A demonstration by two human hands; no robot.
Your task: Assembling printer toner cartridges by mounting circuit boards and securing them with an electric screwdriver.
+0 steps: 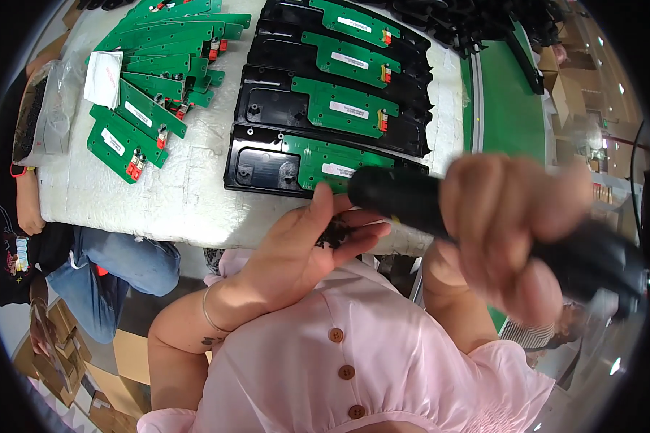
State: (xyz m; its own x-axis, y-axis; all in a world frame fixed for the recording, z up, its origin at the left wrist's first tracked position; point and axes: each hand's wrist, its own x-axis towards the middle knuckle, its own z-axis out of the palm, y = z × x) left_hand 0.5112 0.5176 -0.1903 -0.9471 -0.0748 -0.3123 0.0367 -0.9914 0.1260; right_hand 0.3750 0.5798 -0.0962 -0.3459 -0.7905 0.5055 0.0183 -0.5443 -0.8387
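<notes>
My right hand (495,224), blurred by motion, is wrapped round a black cylindrical power screwdriver (404,196). The tool slants across the front edge of the nearest black plastic housing (256,164), hiding part of it. My left hand (285,242) is cupped just in front of that housing, with a pile of small black screws (332,234) in the palm. Its thumb and a fingertip are up by the green circuit board (314,153) lying in the housing; whether they touch it I cannot tell. This board carries a white label and is partly covered by the screwdriver.
More black housings (256,94) with green boards line up behind. At the left, loose green boards (159,68) lie overlapped with a white packet (103,79) on them. A plastic-lined box (47,115) and another person's arm (29,202) are at the far left. Black parts (477,22) stand behind.
</notes>
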